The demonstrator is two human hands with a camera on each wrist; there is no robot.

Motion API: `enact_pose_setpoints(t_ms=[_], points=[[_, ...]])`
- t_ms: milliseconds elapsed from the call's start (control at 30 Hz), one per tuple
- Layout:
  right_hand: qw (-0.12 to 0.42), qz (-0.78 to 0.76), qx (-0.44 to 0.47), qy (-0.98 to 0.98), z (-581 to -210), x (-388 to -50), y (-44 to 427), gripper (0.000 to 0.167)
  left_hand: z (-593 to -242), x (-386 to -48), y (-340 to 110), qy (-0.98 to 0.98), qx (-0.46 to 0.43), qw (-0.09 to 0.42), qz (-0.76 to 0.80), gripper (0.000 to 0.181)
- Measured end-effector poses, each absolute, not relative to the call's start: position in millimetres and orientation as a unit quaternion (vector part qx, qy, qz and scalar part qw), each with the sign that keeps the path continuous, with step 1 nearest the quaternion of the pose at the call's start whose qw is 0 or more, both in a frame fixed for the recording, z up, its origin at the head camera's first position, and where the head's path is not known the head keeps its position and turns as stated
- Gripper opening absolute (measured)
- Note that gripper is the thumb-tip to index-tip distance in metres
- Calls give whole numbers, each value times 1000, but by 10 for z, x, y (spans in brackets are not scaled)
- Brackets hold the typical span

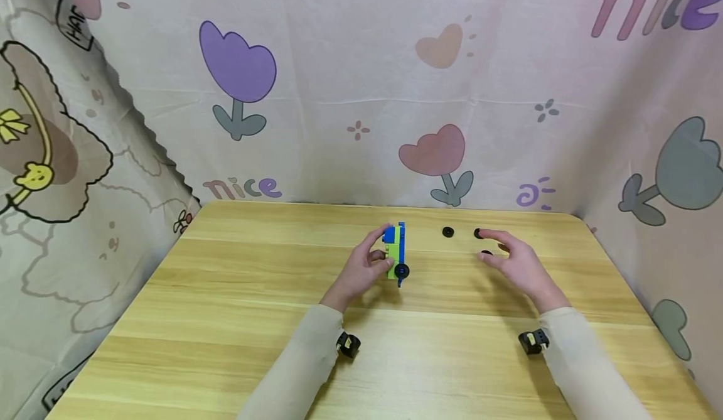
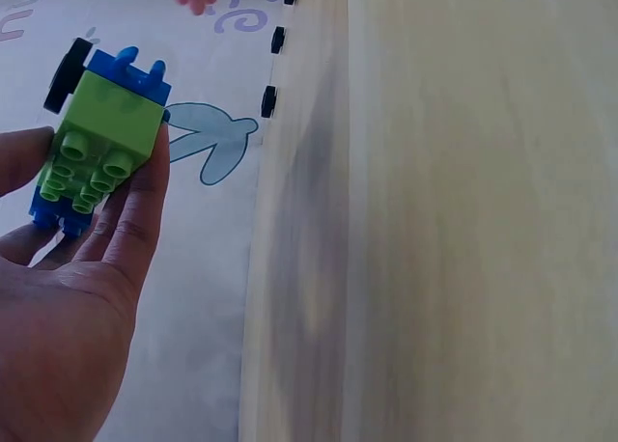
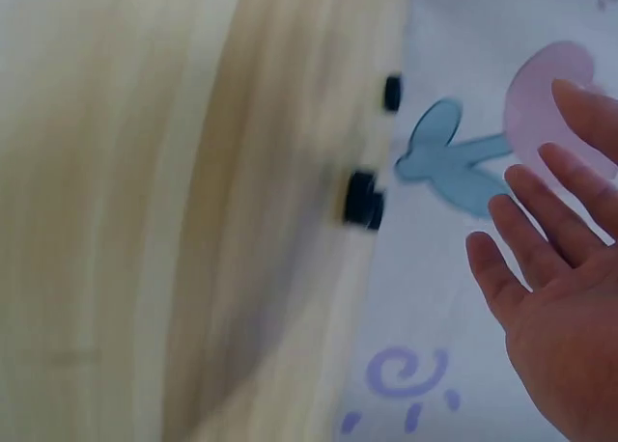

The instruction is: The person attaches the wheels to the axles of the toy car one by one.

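Observation:
The left hand (image 1: 358,274) grips a green and blue toy-brick vehicle (image 1: 393,252), fingers and thumb on its sides. One black wheel (image 1: 401,271) is fitted at its near end; in the left wrist view the studs of the green block (image 2: 114,122) face the palm. Over the table's right part, the right hand (image 1: 522,268) hovers with fingers spread and holds nothing. Near its fingertips lie two black wheels, one (image 1: 477,233) beside the index finger and one (image 1: 486,253) partly hidden by the thumb. A third loose wheel (image 1: 448,232) lies to their left.
The wooden table (image 1: 226,319) reaches back to a printed cloth (image 1: 339,62) hanging behind it, with more cloth at both sides. A small black device (image 1: 348,344) is worn at the left wrist and another (image 1: 533,342) at the right.

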State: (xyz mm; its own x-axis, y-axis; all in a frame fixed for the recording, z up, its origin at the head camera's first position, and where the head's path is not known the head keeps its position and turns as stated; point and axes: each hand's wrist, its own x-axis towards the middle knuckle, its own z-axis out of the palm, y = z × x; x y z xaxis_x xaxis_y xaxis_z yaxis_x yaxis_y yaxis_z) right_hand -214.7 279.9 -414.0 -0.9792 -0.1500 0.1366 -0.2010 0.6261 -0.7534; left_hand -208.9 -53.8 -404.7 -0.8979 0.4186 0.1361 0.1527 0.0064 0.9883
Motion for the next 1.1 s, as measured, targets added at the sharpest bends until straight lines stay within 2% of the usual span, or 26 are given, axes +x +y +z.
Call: enact_pose_setpoints(t_ms=[167,367,567,1100], points=[[-7,400,92,-912,-4177,-2215,2937,63,-4054,-2086,-542,704,204,96,674,70],[-25,402,98,-910,-4233,-2284,3025,64,-4143,-2148,-539,707,198,102,671,72],[-40,412,92,-906,-4317,-2312,3071,60,-4330,-2260,-544,707,203,102,670,74],[-45,362,98,-926,-4439,-2491,3092,48,-4334,-2284,-561,709,205,100,667,74]])
